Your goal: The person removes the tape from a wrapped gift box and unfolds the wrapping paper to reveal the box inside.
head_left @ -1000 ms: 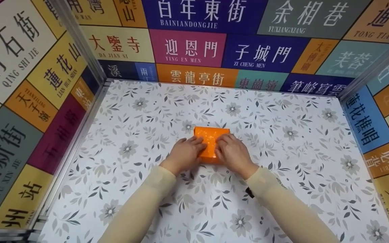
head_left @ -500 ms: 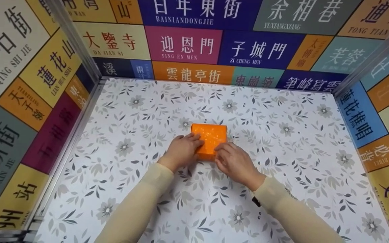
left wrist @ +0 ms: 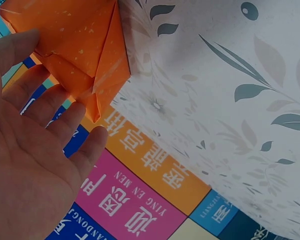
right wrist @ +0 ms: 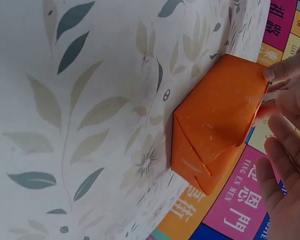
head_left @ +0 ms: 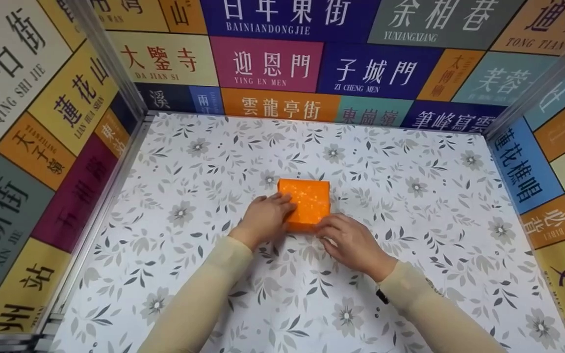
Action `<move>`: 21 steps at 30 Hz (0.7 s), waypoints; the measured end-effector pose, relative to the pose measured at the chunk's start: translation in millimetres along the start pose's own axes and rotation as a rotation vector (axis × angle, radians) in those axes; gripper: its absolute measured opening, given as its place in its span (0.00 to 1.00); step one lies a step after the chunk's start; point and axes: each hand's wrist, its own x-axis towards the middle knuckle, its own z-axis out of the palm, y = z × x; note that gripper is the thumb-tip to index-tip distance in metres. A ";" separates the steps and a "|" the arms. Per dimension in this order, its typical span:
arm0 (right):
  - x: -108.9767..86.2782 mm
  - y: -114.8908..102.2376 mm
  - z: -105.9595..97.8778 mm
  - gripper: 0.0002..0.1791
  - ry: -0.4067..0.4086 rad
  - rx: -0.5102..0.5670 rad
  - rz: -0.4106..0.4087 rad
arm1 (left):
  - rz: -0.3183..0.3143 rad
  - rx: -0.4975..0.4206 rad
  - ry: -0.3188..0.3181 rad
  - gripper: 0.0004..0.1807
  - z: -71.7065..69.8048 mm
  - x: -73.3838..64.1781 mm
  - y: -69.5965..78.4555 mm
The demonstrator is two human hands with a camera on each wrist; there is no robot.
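Note:
A small parcel wrapped in orange paper with pale speckles [head_left: 307, 198] lies mid-table. Pointed folded flaps of the orange paper show at its side in both wrist views. My left hand [head_left: 265, 218] rests on the parcel's left side, fingers laid out over its top; in the left wrist view the thumb [left wrist: 22, 45] is at its edge. My right hand [head_left: 353, 240] touches the near right corner with bent fingers. In the right wrist view the thumb tip [right wrist: 272, 74] meets the parcel's edge and the other fingers trail loosely; I cannot tell if they pinch the paper.
White table covering [head_left: 179, 171] with grey flowers and leaves lies under everything. Panels of coloured Chinese street signs [head_left: 265, 63] stand at the back and on both sides. A metal frame rail [head_left: 101, 211] runs along the left edge.
My right hand has slid from the parcel's top along its right side to the near right corner. The left hand stays on the parcel. The head view has shifted slightly.

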 end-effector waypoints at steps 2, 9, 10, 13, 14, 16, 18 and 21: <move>-2.0 0.8 -3.2 0.07 -0.009 -0.010 0.002 | 0.002 0.000 -0.006 0.22 0.8 -0.1 -0.3; -6.3 2.8 -6.3 0.09 -0.015 -0.032 -0.022 | -0.005 0.001 -0.012 0.22 -0.8 -0.1 -0.1; -6.2 3.7 -6.4 0.09 -0.015 -0.033 -0.017 | -0.006 0.001 -0.011 0.22 -0.9 -0.2 -0.1; -4.9 7.9 -6.9 0.10 -0.018 -0.042 0.026 | -0.004 -0.001 -0.007 0.22 -1.0 -0.4 0.3; -4.5 9.7 -7.1 0.11 -0.021 -0.047 0.046 | -0.005 -0.002 -0.005 0.22 -1.0 -0.6 0.6; -3.2 14.4 -7.2 0.13 -0.024 -0.055 0.082 | -0.006 -0.003 0.002 0.21 -0.6 -0.8 1.1; -1.7 19.4 -7.8 0.18 -0.038 -0.061 0.135 | -0.007 -0.004 0.006 0.21 -0.3 -1.0 1.8; 1.8 28.1 -8.0 0.25 -0.089 -0.062 0.229 | -0.008 -0.002 0.007 0.21 0.5 -1.5 2.8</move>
